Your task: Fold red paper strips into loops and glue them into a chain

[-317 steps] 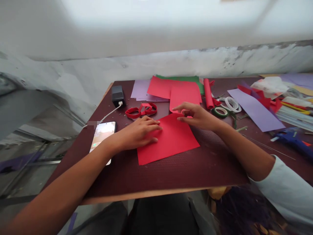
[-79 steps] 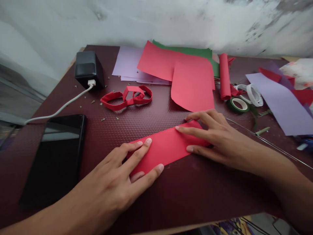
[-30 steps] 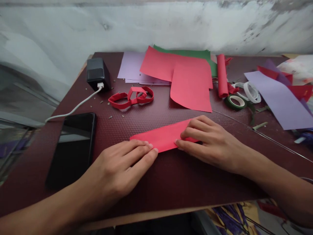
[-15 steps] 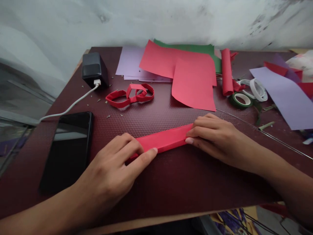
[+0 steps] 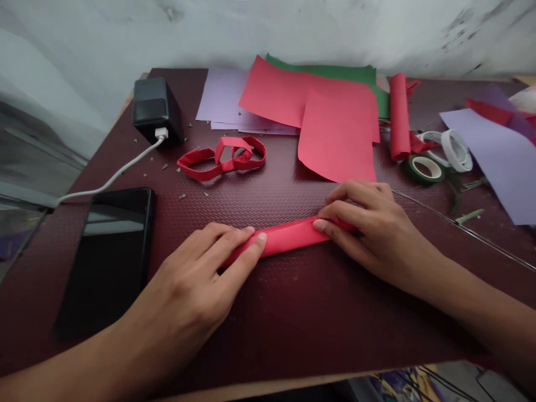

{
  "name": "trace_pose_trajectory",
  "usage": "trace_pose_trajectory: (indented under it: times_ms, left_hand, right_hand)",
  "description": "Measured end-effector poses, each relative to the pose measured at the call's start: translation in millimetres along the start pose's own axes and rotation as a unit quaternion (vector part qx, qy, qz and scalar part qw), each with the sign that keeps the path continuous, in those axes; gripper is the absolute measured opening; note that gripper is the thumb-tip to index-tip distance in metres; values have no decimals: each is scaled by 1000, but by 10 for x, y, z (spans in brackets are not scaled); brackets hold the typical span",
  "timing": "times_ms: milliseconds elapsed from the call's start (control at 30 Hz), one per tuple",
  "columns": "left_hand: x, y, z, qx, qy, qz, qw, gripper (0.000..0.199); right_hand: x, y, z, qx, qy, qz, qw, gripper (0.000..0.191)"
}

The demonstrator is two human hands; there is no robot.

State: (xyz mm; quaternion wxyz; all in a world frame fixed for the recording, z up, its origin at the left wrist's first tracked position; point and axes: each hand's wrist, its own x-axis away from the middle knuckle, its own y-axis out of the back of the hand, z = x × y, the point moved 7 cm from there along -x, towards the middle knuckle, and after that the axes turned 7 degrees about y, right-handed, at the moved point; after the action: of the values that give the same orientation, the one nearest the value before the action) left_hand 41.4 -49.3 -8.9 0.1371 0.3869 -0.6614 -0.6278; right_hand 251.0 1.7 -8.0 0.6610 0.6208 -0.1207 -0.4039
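A folded red paper strip lies on the dark red table, slanting slightly up to the right. My left hand grips its left end, thumb on the near side and fingers over the top. At the other end, my right hand pinches the strip between thumb and fingers. Both ends are partly hidden under my fingers. Behind the strip sits a looped red paper piece. Red sheets lie farther back, over purple sheets and green paper.
At the left are a black phone and a black box with a white cable. On the right lie a red roll, green tape, white tape, thin wires and a purple sheet.
The strip has been folded or rolled over and looks narrower. My left fingertips now press on top of it near the thumb. The view has shifted slightly.
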Motion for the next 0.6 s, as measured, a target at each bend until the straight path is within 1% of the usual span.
trace_pose_trajectory:
  times_ms: [133,200,367,467,600]
  left_hand:
    - [20,-12,8,5,-5,-12,1000,47]
    - [0,-22,-7,2,-6,-4,1000,48]
    - [-32,-33,-31,-13,12,-10,1000,40]
    - [-14,-62,-44,-32,11,-8,999,40]
    - [-8,-44,-76,-33,2,-5,999,42]
  right_hand:
    - [-25,-32,-10,4,-2,7,1000,20]
    - [-34,-41,-18,7,-4,6,1000,19]
    - [-41,-49,-23,10,-8,1,1000,17]
    - [-40,-55,-22,13,-9,3,1000,18]
    - [-42,-61,-19,12,-11,6,1000,17]
